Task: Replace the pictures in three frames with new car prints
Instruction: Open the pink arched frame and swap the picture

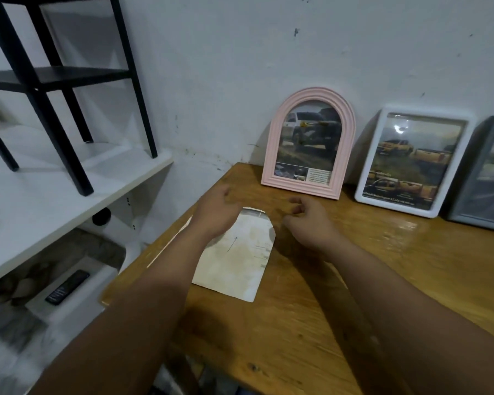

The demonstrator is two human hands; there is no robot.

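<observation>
Pink arched frame leaning on wall just beyond both hands' fingers, already car-filled; loose, holding nothing, hovering over old arch-cut sheet on counter, probably discarded.

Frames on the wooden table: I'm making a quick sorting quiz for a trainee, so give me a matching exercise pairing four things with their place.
Things:
1. pink arched frame
2. white frame
3. grey frame
4. loose print

Places:
A. cut off at the picture's right edge
B. flat on the table, below the hands
C. leftmost against the wall
D. middle of the row

Pairs: 1-C, 2-D, 3-A, 4-B
</observation>
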